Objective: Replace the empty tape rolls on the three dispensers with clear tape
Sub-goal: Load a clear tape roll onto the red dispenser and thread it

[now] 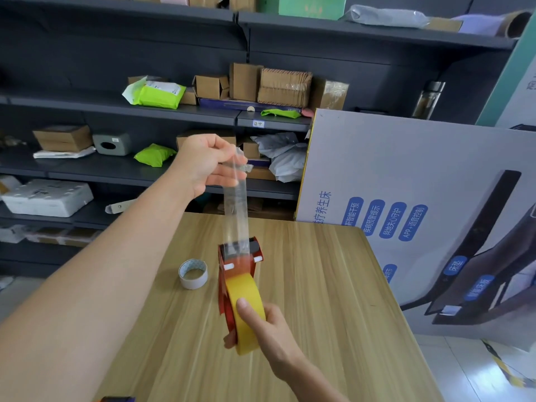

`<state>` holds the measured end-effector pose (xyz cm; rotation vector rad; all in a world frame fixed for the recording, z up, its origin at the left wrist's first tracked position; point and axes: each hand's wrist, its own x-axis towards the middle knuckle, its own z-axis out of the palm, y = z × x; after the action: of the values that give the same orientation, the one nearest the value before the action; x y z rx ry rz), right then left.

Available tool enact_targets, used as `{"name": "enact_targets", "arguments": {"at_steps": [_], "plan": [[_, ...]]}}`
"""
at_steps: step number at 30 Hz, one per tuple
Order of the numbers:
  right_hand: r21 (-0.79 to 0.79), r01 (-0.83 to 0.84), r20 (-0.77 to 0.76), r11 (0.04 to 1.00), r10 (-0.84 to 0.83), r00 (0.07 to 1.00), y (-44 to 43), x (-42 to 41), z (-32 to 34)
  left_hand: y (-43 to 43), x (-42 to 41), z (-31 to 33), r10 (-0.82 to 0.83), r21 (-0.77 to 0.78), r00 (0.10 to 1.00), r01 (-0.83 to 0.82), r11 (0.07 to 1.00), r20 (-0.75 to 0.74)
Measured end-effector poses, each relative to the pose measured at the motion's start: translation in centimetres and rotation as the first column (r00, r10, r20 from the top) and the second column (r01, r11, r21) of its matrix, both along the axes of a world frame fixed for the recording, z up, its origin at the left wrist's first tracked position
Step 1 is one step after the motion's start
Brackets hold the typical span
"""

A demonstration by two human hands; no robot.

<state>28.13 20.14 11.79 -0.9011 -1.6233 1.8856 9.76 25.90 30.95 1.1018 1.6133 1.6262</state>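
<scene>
A red tape dispenser (232, 264) loaded with a yellowish roll of tape (242, 291) is held above the wooden table (319, 285). My right hand (261, 326) grips the roll and the dispenser from below, thumb on the roll's face. My left hand (203, 163) pinches the free end of a clear tape strip (236, 204), which stretches up from the dispenser's cutter end. An empty white tape core (193, 273) lies on the table to the left of the dispenser.
Dark shelves (121, 107) behind the table hold cardboard boxes, green bags and white parcels. A large printed board (406, 198) leans at the table's right side. A dark object (117, 398) shows at the bottom edge.
</scene>
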Motion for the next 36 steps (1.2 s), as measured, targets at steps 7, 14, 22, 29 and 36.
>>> {"name": "enact_targets", "arguments": {"at_steps": [7,14,22,29,36], "plan": [[-0.007,0.017,-0.044,1.0,-0.017,0.999,-0.3,-0.1,0.1,0.3,-1.0,-0.7,0.001,-0.009,0.994,0.0,1.0,0.114],[0.009,0.045,-0.147,0.999,-0.043,0.988,-0.9,0.5,0.6,0.9,-2.9,-3.8,0.071,-0.063,0.963,-0.056,0.996,0.261],[0.003,0.095,-0.261,0.995,-0.091,0.961,-0.8,1.3,2.2,0.7,-3.8,-9.8,0.205,-0.336,0.909,-0.078,0.939,0.362],[-0.045,0.175,-0.282,0.984,-0.181,0.942,0.1,1.7,2.9,-0.2,-0.9,-14.4,0.258,-0.377,0.822,-0.057,0.924,0.508],[-0.173,0.227,-0.251,0.958,-0.266,0.931,0.8,1.8,3.9,-1.5,1.9,-16.8,0.145,-0.423,0.842,0.106,0.9,0.519]]}}
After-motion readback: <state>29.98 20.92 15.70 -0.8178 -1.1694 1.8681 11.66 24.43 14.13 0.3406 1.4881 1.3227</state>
